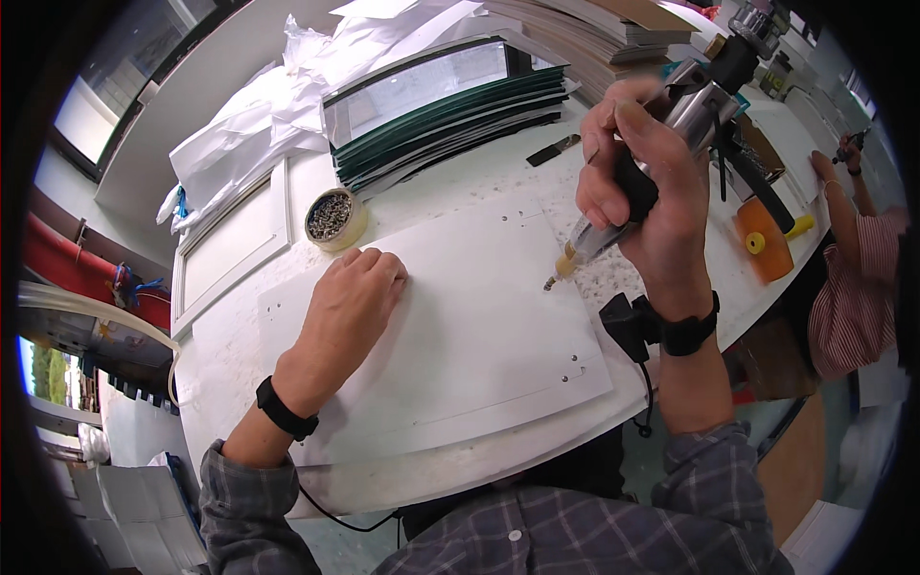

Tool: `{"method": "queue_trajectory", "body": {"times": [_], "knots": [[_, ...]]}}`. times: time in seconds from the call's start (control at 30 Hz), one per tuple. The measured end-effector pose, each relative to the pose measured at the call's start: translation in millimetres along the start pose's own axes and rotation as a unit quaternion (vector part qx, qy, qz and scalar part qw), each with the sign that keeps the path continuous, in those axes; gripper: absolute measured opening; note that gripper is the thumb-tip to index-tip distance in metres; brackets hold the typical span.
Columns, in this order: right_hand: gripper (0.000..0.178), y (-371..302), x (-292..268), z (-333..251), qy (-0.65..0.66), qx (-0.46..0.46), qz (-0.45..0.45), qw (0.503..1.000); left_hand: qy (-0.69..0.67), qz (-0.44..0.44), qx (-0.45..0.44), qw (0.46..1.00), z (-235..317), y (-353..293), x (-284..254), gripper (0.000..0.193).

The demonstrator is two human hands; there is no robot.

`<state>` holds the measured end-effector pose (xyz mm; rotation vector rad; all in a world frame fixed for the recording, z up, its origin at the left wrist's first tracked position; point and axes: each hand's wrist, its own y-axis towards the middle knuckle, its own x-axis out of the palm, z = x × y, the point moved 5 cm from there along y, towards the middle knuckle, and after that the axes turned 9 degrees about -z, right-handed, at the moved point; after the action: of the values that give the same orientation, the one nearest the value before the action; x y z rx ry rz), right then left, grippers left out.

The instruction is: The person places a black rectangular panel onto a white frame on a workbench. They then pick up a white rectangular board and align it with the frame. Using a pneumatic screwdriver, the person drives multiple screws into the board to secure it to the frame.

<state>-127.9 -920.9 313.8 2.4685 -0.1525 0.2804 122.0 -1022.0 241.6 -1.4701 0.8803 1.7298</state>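
Observation:
My right hand [661, 182] is wrapped round a silver and black power screwdriver [707, 113]. Its pale tip points down and left over the right part of a white board [460, 355], with what looks like a screw at the end. Whether that screw touches the board I cannot tell. My left hand [350, 302] rests on the board's left part with the fingers curled in; anything inside them is hidden. Just beyond it stands a round tub [358, 233] full of small screws. A few screws [575, 358] sit near the board's corners.
Behind the board lies a stack of green-edged panels [450, 120], with a white frame [233, 247] to its left. A dark flat blade [553, 150] lies nearby. At right are an orange object [767, 244] and another person in a striped shirt [858, 287].

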Motion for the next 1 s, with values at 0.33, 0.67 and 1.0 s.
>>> {"method": "queue_trajectory", "body": {"times": [0.33, 0.67, 1.0], "knots": [[0.02, -4.7, -9.3, -2.9, 0.146, -0.011, 0.038, 0.988, -0.5, -0.082, -0.054, 0.861, 43.8, 9.7, 34.9, 0.015], [0.021, -7.9, -6.7, -1.5, 0.157, -0.02, 0.054, 0.986, -0.762, -0.112, -0.071, 0.634, 53.9, 11.0, 58.7, 0.016], [0.021, -6.8, -7.2, 5.0, 0.13, -0.022, 0.039, 0.991, -0.77, -0.12, -0.086, 0.621, 56.4, 10.7, 56.9, 0.019]]}}
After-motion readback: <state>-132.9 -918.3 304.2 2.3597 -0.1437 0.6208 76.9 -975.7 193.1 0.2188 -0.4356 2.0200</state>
